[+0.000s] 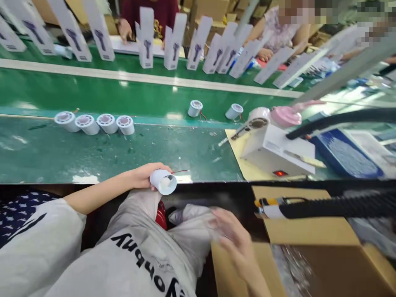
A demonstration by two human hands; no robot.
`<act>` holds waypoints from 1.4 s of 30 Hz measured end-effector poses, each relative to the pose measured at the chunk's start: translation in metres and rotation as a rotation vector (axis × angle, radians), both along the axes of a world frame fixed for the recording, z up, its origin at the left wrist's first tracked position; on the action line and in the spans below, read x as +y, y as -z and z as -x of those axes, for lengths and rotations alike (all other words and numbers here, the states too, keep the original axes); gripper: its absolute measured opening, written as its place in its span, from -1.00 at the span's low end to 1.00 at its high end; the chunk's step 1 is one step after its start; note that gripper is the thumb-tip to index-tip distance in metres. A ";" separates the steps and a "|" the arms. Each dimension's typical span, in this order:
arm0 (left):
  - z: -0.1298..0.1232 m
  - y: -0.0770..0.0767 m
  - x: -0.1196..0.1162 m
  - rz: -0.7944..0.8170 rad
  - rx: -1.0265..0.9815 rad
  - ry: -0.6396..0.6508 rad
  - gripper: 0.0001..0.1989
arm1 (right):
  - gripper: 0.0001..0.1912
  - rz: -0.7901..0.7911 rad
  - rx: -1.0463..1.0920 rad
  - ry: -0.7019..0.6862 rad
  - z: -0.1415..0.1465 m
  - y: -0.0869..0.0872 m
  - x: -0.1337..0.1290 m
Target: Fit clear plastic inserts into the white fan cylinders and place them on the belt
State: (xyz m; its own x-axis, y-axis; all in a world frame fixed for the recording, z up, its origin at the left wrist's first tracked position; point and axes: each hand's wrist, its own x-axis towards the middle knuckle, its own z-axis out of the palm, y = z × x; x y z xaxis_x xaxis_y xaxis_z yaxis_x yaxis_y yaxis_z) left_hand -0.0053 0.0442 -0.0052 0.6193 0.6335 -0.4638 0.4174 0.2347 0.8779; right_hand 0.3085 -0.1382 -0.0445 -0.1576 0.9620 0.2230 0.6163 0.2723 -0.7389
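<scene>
Cylinder [163,182] in hand, folks, and we have it at the near edge of the bench [173,144]! The left hand [146,176] has its fingers wrapped around the white wall, open end tipped towards us, something pale sitting inside, a red wire [180,171] poking out beside the rim. Over to the right hand [230,237]: it's above the lap, near the flap of a carton [305,231], and it's a smear of blur. We can see the fingers bent, but we can't tell whether they pinch anything.

Up the bench on the left, we count four white cups [125,125] lined up side by side, and two more sit apart on the green belt [123,95]. To the right, we spot a white machine [275,150], its red switch [280,173] glowing, with a blue tray [324,154] beyond it. Across the belt, we get a row of tall boxes [196,45], and behind them people [150,16] at the far side.
</scene>
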 end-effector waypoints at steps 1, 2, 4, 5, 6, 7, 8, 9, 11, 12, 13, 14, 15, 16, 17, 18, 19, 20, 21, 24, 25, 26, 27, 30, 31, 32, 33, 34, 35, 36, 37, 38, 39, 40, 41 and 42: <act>-0.012 0.006 -0.004 0.053 -0.039 0.074 -0.46 | -0.55 -0.067 -0.089 -0.011 0.022 -0.001 0.007; -0.023 0.011 -0.007 0.096 -0.070 0.146 -0.46 | -0.54 -0.146 -0.192 -0.020 0.041 -0.001 0.016; -0.038 0.018 -0.013 0.142 -0.107 0.273 -0.47 | -0.55 -0.261 -0.398 0.045 0.067 -0.002 0.033; -0.042 0.019 -0.016 0.144 -0.115 0.319 -0.50 | -0.56 -0.269 -0.480 0.078 0.073 -0.002 0.040; -0.044 0.019 -0.018 0.138 -0.118 0.348 -0.55 | -0.59 -0.252 -0.535 0.100 0.075 -0.002 0.044; -0.045 0.019 -0.021 0.101 -0.113 0.362 -0.62 | -0.61 -0.209 -0.557 0.103 0.075 -0.003 0.046; -0.046 0.017 -0.023 0.025 -0.102 0.365 -0.70 | -0.65 -0.150 -0.542 0.085 0.073 -0.003 0.046; -0.045 0.015 -0.026 -0.086 -0.087 0.359 -0.76 | -0.70 -0.083 -0.492 0.054 0.070 -0.003 0.045; -0.044 0.013 -0.030 -0.337 -0.070 0.335 -0.81 | -0.85 0.053 -0.316 -0.003 0.064 -0.003 0.041; -0.043 0.013 -0.032 -0.441 -0.075 0.318 -0.80 | -0.93 0.110 -0.208 -0.013 0.063 -0.003 0.039; -0.043 0.015 -0.033 -0.505 -0.092 0.300 -0.78 | -0.93 0.147 -0.100 -0.008 0.062 -0.004 0.037; -0.044 0.017 -0.034 -0.524 -0.118 0.278 -0.73 | -0.86 0.166 -0.003 0.010 0.063 -0.005 0.036; -0.044 0.020 -0.035 -0.524 -0.143 0.256 -0.65 | -0.80 0.166 0.076 0.041 0.064 -0.005 0.036; -0.044 0.023 -0.035 -0.516 -0.160 0.237 -0.56 | -0.75 0.152 0.132 0.079 0.066 -0.006 0.035; -0.044 0.027 -0.035 -0.505 -0.168 0.220 -0.48 | -0.72 0.128 0.168 0.118 0.067 -0.006 0.035; -0.044 0.032 -0.034 -0.495 -0.172 0.209 -0.42 | -0.69 0.104 0.188 0.154 0.069 -0.006 0.035; -0.044 0.036 -0.033 -0.491 -0.174 0.207 -0.37 | -0.67 0.084 0.196 0.187 0.070 -0.006 0.035; -0.044 0.039 -0.032 -0.496 -0.178 0.211 -0.35 | -0.65 0.070 0.200 0.214 0.071 -0.006 0.035; -0.044 0.042 -0.031 -0.508 -0.186 0.221 -0.35 | -0.64 0.061 0.209 0.236 0.072 -0.006 0.035; -0.045 0.047 -0.028 -0.534 -0.242 0.284 -0.37 | -0.59 0.060 0.295 0.283 0.071 -0.006 0.035; -0.046 0.046 -0.027 -0.525 -0.273 0.314 -0.37 | -0.57 0.067 0.339 0.297 0.069 -0.006 0.036; -0.046 0.045 -0.027 -0.507 -0.302 0.342 -0.36 | -0.56 0.079 0.384 0.310 0.067 -0.006 0.036; -0.047 0.044 -0.027 -0.482 -0.325 0.362 -0.36 | -0.55 0.096 0.427 0.318 0.065 -0.006 0.037; -0.048 0.039 -0.030 -0.314 -0.359 0.311 -0.34 | -0.65 0.153 0.482 0.234 0.057 -0.007 0.038; -0.048 0.038 -0.032 -0.220 -0.368 0.264 -0.33 | -0.74 0.159 0.457 0.178 0.054 -0.007 0.037; -0.048 0.038 -0.034 -0.120 -0.386 0.217 -0.32 | -0.79 0.149 0.411 0.125 0.052 -0.006 0.036; -0.047 0.038 -0.035 -0.026 -0.407 0.178 -0.32 | -0.77 0.126 0.354 0.084 0.050 -0.006 0.034; -0.046 0.039 -0.037 0.049 -0.428 0.154 -0.31 | -0.72 0.094 0.297 0.059 0.048 -0.005 0.032; -0.045 0.040 -0.038 0.102 -0.443 0.144 -0.31 | -0.69 0.060 0.253 0.050 0.047 -0.004 0.030; -0.044 0.040 -0.039 0.130 -0.454 0.144 -0.31 | -0.69 0.032 0.226 0.048 0.046 -0.003 0.028; -0.043 0.040 -0.039 0.141 -0.459 0.154 -0.29 | -0.70 0.014 0.219 0.044 0.046 -0.003 0.026; -0.042 0.039 -0.039 0.136 -0.458 0.170 -0.27 | -0.69 0.008 0.227 0.039 0.046 -0.003 0.024; -0.042 0.037 -0.038 0.115 -0.455 0.190 -0.25 | -0.67 0.010 0.247 0.034 0.046 -0.003 0.023; -0.041 0.034 -0.038 0.079 -0.452 0.212 -0.23 | -0.65 0.017 0.278 0.032 0.047 -0.003 0.022; -0.041 0.031 -0.037 0.036 -0.451 0.233 -0.22 | -0.63 0.031 0.315 0.030 0.047 -0.004 0.021; -0.040 0.028 -0.036 -0.008 -0.456 0.254 -0.22 | -0.62 0.050 0.353 0.030 0.048 -0.005 0.020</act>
